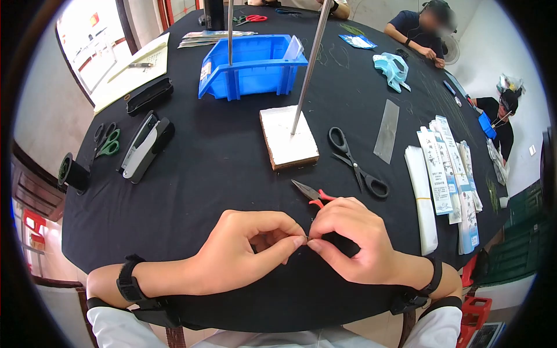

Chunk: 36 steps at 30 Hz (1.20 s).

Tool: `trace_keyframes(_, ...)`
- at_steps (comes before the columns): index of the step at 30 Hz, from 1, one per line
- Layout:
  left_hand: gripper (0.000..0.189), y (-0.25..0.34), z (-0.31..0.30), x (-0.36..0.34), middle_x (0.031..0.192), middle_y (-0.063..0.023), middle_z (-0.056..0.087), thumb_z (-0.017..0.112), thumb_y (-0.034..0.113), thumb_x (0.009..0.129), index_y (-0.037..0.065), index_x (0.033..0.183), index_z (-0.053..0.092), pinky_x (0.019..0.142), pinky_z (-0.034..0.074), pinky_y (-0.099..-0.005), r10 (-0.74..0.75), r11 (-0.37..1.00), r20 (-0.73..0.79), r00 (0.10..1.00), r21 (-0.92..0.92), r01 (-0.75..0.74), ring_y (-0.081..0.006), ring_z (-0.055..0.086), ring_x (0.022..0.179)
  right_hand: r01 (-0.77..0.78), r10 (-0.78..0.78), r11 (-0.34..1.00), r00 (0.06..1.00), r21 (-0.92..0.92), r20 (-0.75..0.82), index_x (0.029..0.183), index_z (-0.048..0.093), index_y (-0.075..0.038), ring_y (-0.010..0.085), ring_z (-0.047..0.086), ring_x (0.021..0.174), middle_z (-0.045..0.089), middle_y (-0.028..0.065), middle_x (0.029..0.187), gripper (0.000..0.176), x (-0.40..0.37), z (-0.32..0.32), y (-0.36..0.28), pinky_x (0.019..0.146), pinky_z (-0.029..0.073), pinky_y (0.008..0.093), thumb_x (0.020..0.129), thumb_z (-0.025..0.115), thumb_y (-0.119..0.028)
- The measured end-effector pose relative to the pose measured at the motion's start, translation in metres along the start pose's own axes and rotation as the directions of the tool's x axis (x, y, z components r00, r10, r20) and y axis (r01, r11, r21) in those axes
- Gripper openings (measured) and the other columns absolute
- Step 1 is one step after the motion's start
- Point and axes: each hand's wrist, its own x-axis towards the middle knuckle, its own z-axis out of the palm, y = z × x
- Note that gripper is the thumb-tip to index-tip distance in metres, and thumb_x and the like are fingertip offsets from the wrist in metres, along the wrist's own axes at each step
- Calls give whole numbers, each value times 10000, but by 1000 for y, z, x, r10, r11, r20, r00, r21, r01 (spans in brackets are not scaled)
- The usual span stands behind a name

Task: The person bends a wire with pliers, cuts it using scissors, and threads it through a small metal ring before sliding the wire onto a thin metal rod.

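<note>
White short sleeves [119, 327], dark cuff edges, black wrist straps [129, 282].

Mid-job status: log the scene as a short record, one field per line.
left hand: thumb and finger pinching a tiny item
right hand: fingertips pinched at the same item
item identity: too small to tell
nearest tool: red-handled pliers
beyond: black scissors, white block with metal rod
left side: stapler
far: blue bin

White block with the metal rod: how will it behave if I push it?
The white block may slide rather than tip, since it lies broad and flat. The metal rod could wobble, because it rises far above it.
</note>
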Motion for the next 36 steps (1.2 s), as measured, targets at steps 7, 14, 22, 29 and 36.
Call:
trace_keyframes(7,109,-5,2,0,696,-56,635,606,81,826,-1,891,635,552,460,-211,167,980,-59,984,118,-159,-77,580,593,-158,140,957,986,242,90,774,582,-13,170,555,664,588,51,734,50,-3,-2,-2,664,439,280,740,613,3)
trace_keyframes(14,108,-6,3,1,711,-62,642,610,74,827,-1,900,637,569,472,-215,131,987,-33,991,101,-127,-89,603,628,-296,232,865,952,404,201,804,578,15,113,544,648,585,47,731,36,-6,-2,-1,609,437,236,793,595,-16)
trace_keyframes(22,97,-4,0,0,741,-63,628,589,43,842,-36,883,629,552,480,-200,90,990,45,995,109,-95,-83,595,624,-366,261,828,922,424,285,815,588,10,107,543,674,587,41,733,52,-7,-2,0,647,429,242,809,598,-40)
trace_keyframes(29,94,-7,1,0,708,-62,638,600,50,814,2,891,623,561,483,-221,129,984,44,991,116,-134,-103,616,640,-362,247,843,918,398,311,820,602,8,120,563,682,608,55,737,57,-6,-3,0,651,433,250,808,607,-47)
trace_keyframes(36,95,-8,5,-1,702,-52,633,602,75,831,-5,880,615,564,473,-212,57,998,5,998,31,-57,-85,606,643,-337,248,853,934,399,258,829,630,4,115,575,639,635,58,742,63,-6,-2,-1,601,441,235,795,607,-43)
